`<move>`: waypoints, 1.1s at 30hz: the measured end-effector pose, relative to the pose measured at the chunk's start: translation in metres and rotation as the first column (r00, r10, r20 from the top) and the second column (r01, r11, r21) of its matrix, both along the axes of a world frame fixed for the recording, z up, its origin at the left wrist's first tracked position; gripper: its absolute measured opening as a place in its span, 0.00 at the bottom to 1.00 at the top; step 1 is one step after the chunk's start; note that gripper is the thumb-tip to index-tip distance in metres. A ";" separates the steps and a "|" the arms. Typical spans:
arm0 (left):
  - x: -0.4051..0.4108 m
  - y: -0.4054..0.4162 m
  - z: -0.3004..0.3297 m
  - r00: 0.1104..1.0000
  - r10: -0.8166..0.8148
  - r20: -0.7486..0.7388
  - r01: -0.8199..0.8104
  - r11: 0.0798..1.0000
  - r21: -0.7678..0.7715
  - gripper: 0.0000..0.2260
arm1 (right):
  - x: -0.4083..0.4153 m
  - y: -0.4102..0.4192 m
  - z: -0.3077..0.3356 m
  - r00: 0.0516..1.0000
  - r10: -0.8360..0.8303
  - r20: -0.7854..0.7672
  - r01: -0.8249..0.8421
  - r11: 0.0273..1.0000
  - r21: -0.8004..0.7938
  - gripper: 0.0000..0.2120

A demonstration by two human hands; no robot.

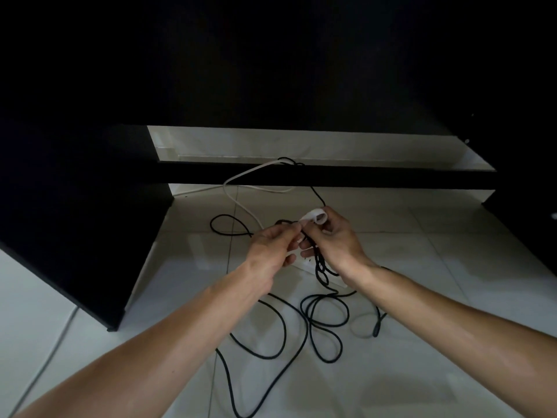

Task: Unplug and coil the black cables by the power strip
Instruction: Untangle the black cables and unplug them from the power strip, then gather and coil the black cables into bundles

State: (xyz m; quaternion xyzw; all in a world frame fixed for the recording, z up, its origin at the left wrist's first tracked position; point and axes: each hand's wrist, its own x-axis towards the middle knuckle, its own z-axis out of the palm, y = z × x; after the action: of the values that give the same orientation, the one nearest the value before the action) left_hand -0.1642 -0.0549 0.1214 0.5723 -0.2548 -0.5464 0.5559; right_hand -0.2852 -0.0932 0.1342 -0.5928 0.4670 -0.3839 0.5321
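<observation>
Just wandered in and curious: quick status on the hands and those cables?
Left hand and right hand both pinching a white strap. Black cable bunched between them, rest loose on floor. White power strip underneath.

A pale tiled floor (437, 342) carries everything. Loose loops of black cable (327, 324) sprawl across its middle, trailing toward the near edge. A white power strip (301, 265) (mostly hidden) lies just beyond them. A white cord (241, 200) curves toward the far edge, under a dark desk (90, 206).
</observation>
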 end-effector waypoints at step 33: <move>-0.002 -0.032 -0.075 0.976 -0.206 0.073 0.171 0.929 0.328 0.06 | -0.060 0.004 -0.083 0.636 0.601 -0.484 -0.331 0.779 0.533 0.06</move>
State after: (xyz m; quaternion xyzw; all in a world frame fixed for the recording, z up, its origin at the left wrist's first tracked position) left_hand -0.1666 -0.0865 0.0468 0.6557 -0.2458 -0.6002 0.3865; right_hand -0.3449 -0.0895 0.0509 -0.6671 0.5108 0.0953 0.5338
